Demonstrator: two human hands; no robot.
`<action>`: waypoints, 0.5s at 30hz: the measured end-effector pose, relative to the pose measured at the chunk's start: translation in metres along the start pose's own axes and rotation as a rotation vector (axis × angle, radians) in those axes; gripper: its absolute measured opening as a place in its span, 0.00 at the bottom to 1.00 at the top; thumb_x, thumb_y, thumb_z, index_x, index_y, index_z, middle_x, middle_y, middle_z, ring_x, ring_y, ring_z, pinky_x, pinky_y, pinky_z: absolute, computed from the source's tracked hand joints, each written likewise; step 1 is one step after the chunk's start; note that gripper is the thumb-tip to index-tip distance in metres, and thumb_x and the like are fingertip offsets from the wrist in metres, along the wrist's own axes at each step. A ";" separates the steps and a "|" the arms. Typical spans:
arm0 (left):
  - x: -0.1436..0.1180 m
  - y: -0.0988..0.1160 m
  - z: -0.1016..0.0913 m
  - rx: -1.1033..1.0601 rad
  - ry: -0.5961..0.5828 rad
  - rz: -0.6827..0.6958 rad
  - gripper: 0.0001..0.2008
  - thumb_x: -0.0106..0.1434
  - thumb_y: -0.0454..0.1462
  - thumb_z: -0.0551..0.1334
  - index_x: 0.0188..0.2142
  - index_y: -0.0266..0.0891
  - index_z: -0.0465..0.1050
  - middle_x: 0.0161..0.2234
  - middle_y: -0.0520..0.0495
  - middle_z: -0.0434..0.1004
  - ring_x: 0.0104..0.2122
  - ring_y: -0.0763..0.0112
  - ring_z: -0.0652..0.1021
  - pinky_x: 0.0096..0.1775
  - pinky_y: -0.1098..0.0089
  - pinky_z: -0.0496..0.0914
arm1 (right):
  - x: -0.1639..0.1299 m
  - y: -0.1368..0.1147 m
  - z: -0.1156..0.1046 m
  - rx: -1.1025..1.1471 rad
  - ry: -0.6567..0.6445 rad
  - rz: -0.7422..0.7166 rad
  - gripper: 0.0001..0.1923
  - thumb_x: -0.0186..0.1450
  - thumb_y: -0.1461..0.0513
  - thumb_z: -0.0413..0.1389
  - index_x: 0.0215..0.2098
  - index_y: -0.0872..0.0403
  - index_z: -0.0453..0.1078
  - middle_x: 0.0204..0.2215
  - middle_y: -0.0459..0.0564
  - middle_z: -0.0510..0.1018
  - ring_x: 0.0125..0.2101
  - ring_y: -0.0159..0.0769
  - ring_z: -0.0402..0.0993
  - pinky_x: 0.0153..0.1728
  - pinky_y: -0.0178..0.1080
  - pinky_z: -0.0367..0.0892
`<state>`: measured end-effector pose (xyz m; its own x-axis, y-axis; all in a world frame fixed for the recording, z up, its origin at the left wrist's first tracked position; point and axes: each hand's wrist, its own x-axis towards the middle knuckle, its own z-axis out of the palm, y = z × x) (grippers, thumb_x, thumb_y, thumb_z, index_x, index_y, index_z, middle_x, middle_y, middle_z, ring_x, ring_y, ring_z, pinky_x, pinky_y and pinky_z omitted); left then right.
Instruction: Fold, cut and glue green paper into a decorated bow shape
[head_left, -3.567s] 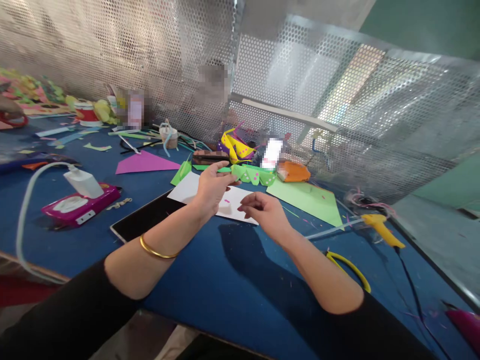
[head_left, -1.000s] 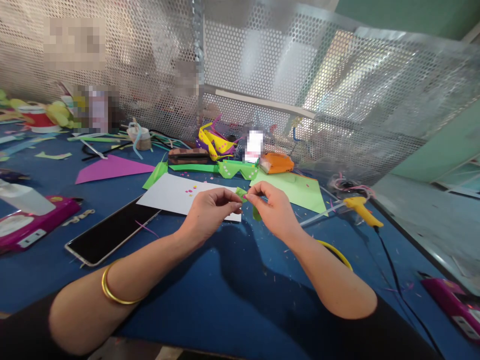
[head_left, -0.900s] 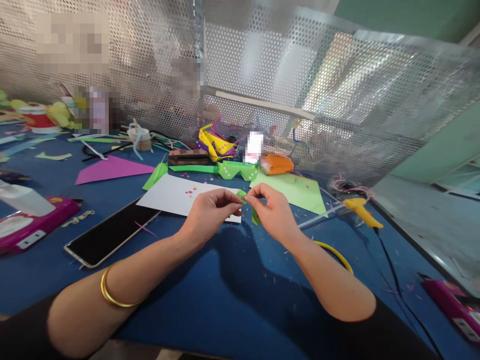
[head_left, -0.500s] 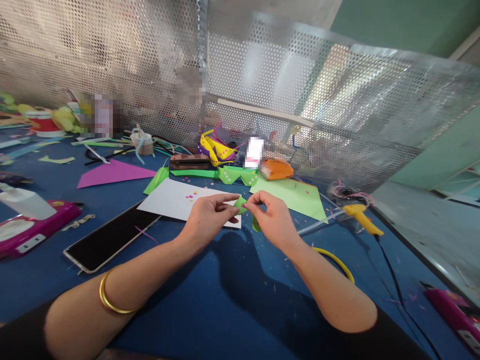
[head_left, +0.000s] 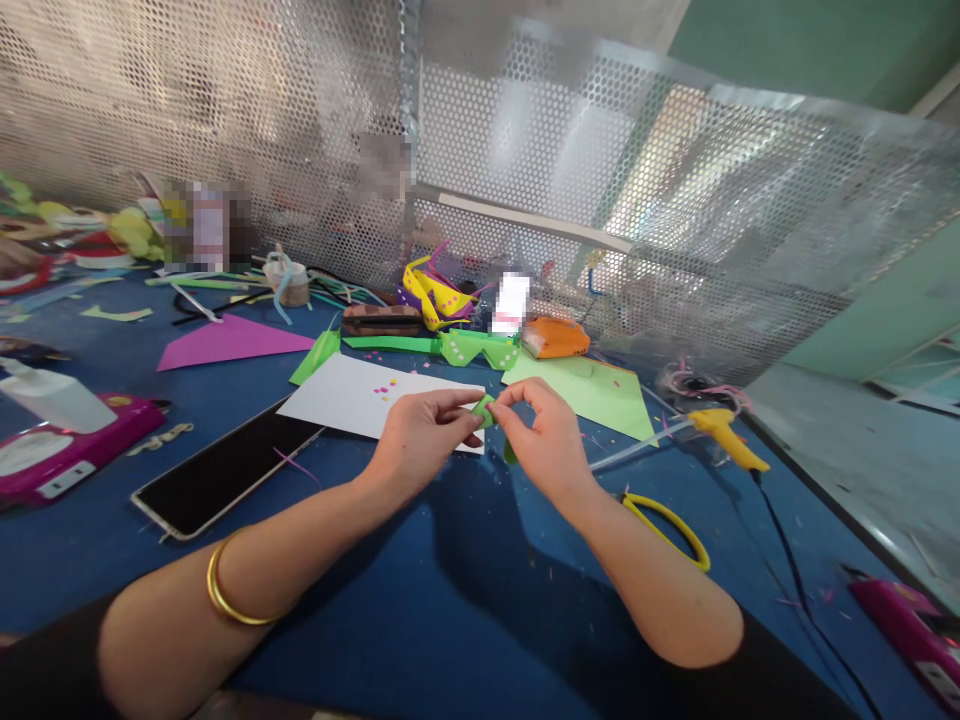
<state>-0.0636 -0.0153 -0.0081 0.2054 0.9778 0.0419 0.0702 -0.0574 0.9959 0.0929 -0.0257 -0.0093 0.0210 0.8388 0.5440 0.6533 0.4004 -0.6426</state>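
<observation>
My left hand (head_left: pixel 420 435) pinches a green paper piece (head_left: pixel 486 410) between thumb and fingers, above the right end of a white sheet (head_left: pixel 337 400). Thumb and forefinger of my right hand (head_left: pixel 544 430) close at the right edge of that piece, on what looks like a tiny pink paper bit (head_left: pixel 490 404). A green part (head_left: pixel 511 450) shows below the right fingers; its join to the piece is hidden. Small pink and yellow bits (head_left: pixel 384 389) lie on the white sheet. Green paper glasses (head_left: pixel 480 349) with pale dots lie just beyond.
Left of the hands lie a phone (head_left: pixel 225 470), purple paper (head_left: pixel 236 343) and a magenta box (head_left: pixel 45 480) with a white bottle. At right are light green paper (head_left: pixel 585 395), a yellow glue gun (head_left: pixel 724 435) with a cord, and a yellow handle (head_left: pixel 675 525). Metal mesh (head_left: pixel 525 130) stands behind.
Both hands stay almost in place, with the green piece turned slightly between them. More of the yellow handle shows beside my right forearm. Another person's hand has appeared at the far left.
</observation>
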 end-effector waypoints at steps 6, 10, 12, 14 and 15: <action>-0.001 -0.001 0.001 -0.013 -0.003 0.003 0.18 0.56 0.38 0.67 0.47 0.35 0.78 0.24 0.53 0.80 0.27 0.69 0.80 0.36 0.70 0.71 | -0.001 0.000 0.002 0.000 0.028 0.020 0.07 0.62 0.60 0.56 0.26 0.51 0.66 0.28 0.47 0.73 0.34 0.40 0.69 0.41 0.43 0.62; -0.001 0.000 0.001 -0.011 0.005 -0.007 0.19 0.56 0.38 0.67 0.47 0.35 0.78 0.23 0.52 0.80 0.27 0.69 0.80 0.36 0.70 0.71 | -0.003 0.000 0.003 0.001 0.044 0.035 0.08 0.62 0.60 0.55 0.26 0.51 0.65 0.27 0.46 0.73 0.32 0.38 0.68 0.40 0.43 0.62; -0.002 0.001 0.002 -0.016 0.005 -0.015 0.19 0.56 0.38 0.67 0.47 0.35 0.78 0.23 0.52 0.80 0.27 0.69 0.80 0.36 0.70 0.71 | -0.003 -0.001 0.004 0.004 0.045 0.056 0.07 0.62 0.59 0.56 0.26 0.51 0.65 0.28 0.47 0.73 0.33 0.39 0.68 0.40 0.42 0.62; -0.002 0.002 0.002 -0.021 0.003 -0.018 0.19 0.56 0.37 0.67 0.47 0.35 0.78 0.23 0.52 0.80 0.27 0.69 0.80 0.36 0.69 0.71 | -0.003 -0.001 0.004 0.013 0.042 0.093 0.07 0.61 0.59 0.56 0.27 0.51 0.66 0.29 0.47 0.74 0.34 0.39 0.69 0.40 0.42 0.63; -0.002 0.002 0.002 -0.021 0.003 -0.018 0.19 0.55 0.37 0.67 0.47 0.35 0.78 0.23 0.52 0.80 0.27 0.68 0.80 0.36 0.69 0.71 | -0.003 -0.001 0.004 0.023 0.038 0.110 0.06 0.61 0.59 0.57 0.27 0.51 0.66 0.29 0.47 0.75 0.34 0.39 0.70 0.40 0.42 0.63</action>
<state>-0.0622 -0.0181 -0.0065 0.2014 0.9792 0.0239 0.0536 -0.0353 0.9979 0.0893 -0.0274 -0.0126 0.1201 0.8638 0.4892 0.6277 0.3157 -0.7116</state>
